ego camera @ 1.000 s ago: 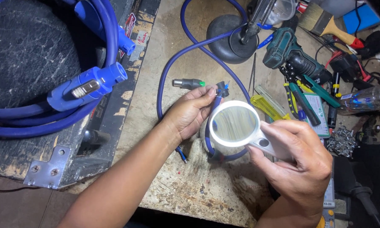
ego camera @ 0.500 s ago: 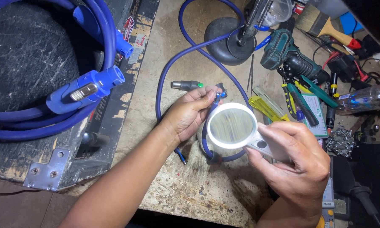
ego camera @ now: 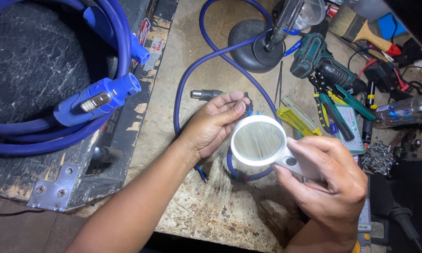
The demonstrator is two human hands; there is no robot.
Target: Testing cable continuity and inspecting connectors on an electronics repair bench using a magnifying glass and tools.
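**Fine wire ends under the glass, easy to lose**

The blue cable [ego camera: 188,89] loops across the worn bench [ego camera: 206,206], and its stripped end sits pinched between the thumb and curled fingers of the left hand [ego camera: 211,124]. The right hand [ego camera: 330,180] wraps its fingers round the handle of a white-rimmed magnifier [ego camera: 259,140], held just over that end. A slack pinch could let the wires spring away; a dipping lens might knock them, or hide them in blur.
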